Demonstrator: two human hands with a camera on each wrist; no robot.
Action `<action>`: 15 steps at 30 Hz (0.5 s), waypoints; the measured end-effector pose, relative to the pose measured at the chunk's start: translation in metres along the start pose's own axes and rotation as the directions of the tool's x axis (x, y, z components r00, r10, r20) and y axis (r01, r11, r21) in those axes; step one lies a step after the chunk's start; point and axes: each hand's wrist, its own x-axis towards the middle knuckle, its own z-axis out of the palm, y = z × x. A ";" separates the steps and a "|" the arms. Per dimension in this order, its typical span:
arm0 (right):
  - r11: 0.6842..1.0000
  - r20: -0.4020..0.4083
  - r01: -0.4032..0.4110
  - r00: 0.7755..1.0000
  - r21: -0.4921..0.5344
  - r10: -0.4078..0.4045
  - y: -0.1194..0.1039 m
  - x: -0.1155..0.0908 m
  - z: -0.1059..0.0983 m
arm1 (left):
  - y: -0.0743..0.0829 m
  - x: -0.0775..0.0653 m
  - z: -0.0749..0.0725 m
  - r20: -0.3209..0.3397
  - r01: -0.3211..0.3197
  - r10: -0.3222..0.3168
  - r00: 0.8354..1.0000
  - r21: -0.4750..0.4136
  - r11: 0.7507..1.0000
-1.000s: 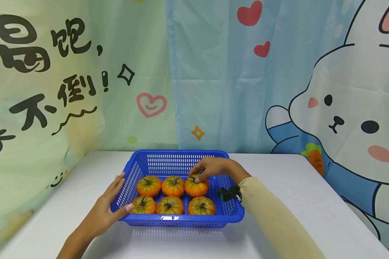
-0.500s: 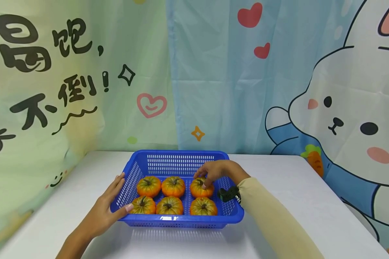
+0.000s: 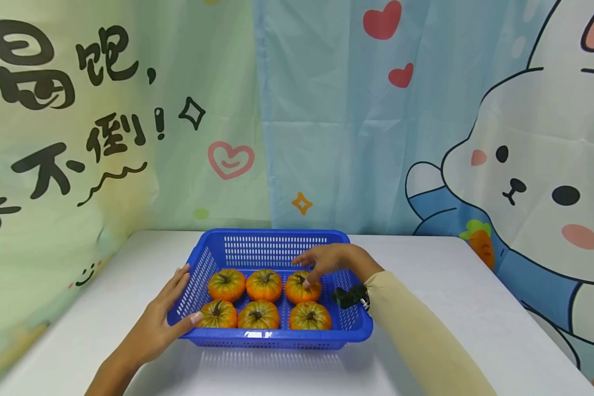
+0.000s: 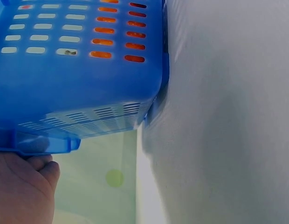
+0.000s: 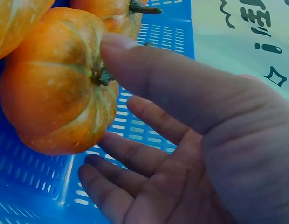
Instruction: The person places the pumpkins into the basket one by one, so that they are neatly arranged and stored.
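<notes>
Small orange pumpkins with green-brown stems sit in two rows of 3 inside a blue plastic basket (image 3: 287, 333). My right hand (image 3: 326, 259) is over the back-right pumpkin (image 3: 301, 290), its thumb near the stem. In the right wrist view the fingers (image 5: 135, 158) are spread loosely beside that pumpkin, not closed around it. My left hand (image 3: 159, 319) holds the basket's left rim, thumb over the front corner beside the front-left pumpkin (image 3: 218, 314). The left wrist view has this hand (image 4: 23, 186) at the rim, with part of its fingers hidden.
The basket stands on a white table (image 3: 406, 258), which extends to both sides. A printed curtain (image 3: 307, 110) hangs behind it. A black strap device (image 3: 348, 297) is on the right wrist, near the basket's right wall.
The back-right pumpkin moved right, then slightly back left, and the right fingers have loosened from it. The front-right pumpkin shifted slightly right. The left hand stays in place.
</notes>
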 end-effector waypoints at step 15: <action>0.996 -0.103 0.059 0.993 -0.066 -0.065 0.001 -0.015 -0.010 | 0.000 0.000 0.000 -0.012 -0.018 0.018 1.000 0.001 1.000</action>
